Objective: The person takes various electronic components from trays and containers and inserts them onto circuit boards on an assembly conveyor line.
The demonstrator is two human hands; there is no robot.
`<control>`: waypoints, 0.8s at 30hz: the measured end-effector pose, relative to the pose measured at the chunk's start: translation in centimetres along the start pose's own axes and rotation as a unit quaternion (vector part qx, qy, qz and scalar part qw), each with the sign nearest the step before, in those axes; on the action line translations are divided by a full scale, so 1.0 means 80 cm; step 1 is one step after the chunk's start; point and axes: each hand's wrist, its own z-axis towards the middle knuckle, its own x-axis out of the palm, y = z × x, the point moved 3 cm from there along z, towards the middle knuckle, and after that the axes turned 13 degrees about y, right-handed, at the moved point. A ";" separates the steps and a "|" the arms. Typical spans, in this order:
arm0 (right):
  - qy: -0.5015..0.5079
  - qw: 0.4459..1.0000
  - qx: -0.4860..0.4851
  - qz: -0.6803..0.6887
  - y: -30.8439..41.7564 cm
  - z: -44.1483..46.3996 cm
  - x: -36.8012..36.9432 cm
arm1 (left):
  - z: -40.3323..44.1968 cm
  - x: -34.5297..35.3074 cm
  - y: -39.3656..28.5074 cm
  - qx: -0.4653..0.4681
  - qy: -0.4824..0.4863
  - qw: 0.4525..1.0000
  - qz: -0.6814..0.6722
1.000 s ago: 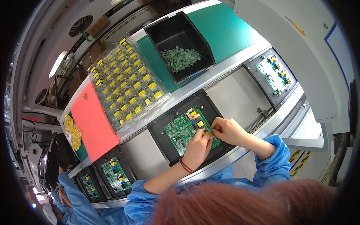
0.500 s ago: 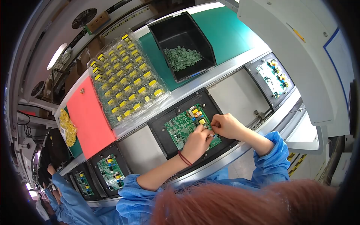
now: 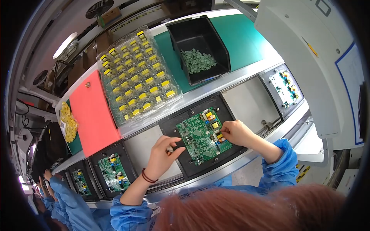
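A green circuit board point(image 3: 204, 134) with yellow, blue and white parts lies in a black fixture point(image 3: 185, 165) on the line. Just left of the board, my left hand point(image 3: 163, 154) is raised with thumb and forefinger apart; a small greyish thing shows in its curled fingers, too small to name. My right hand point(image 3: 236, 133) is at the board's right edge, its fingertips pinched together beside the yellow parts. Whatever it may hold is hidden.
A clear tray point(image 3: 177, 92) of yellow-topped parts and a black bin point(image 3: 219, 42) of green discs stand behind the line. A pink sheet point(image 3: 92, 115) lies left, by a yellow bag point(image 3: 68, 123). Other boards sit at right point(image 3: 284, 87) and left point(image 3: 113, 173). A co-worker's sleeve point(image 3: 69, 196) shows lower left.
My left hand has moved left off the board, and its thumb and forefinger have spread. My right hand stays pinched by the board's right edge. The view has shifted slightly.
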 end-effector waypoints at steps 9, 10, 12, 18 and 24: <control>-0.044 0.990 -0.120 -0.056 0.108 0.038 -0.061 | -0.076 -0.044 0.090 -0.042 -0.025 0.993 -0.105; -0.047 0.986 -0.143 -0.074 0.131 0.053 -0.065 | -0.080 -0.046 0.103 -0.035 -0.051 0.994 -0.094; -0.077 0.958 -0.259 -0.099 0.179 0.110 -0.069 | -0.086 -0.042 0.120 -0.036 -0.004 0.985 -0.168; -0.212 0.938 -0.249 -0.116 0.242 0.325 -0.060 | -0.138 -0.068 0.121 -0.057 -0.031 0.957 -0.283; -0.356 0.901 -0.206 -0.141 0.309 0.431 -0.055 | -0.191 -0.110 0.155 -0.108 -0.131 0.921 -0.350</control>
